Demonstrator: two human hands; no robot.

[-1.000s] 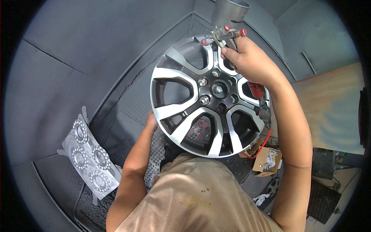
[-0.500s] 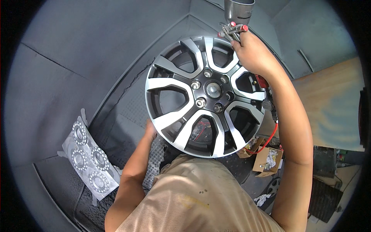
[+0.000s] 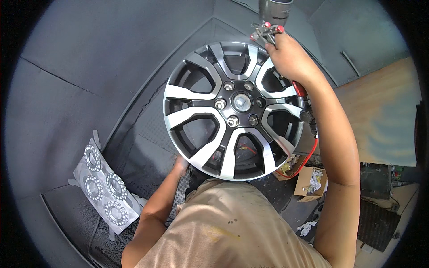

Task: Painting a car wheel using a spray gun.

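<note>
A multi-spoke alloy wheel, bright silver on its spoke faces and dark in the recesses, lies in front of me with its face up. My right hand is closed round the handle of a spray gun over the wheel's far right edge. The gun has red knobs and a grey metal cup on top, and a red air hose hangs below its handle. At the wheel's near left edge is my left hand; the rim hides its fingers, and the hand is blurred.
Grey booth walls stand left and far. At the left is a pale sheet bearing several ring-shaped parts. Open cardboard boxes with crumpled paper sit on the floor at right, below a tan board.
The wheel has turned, its spokes and bolt holes now at different angles. My left hand has moved down and right along its edge. The spray gun has shifted slightly left in view.
</note>
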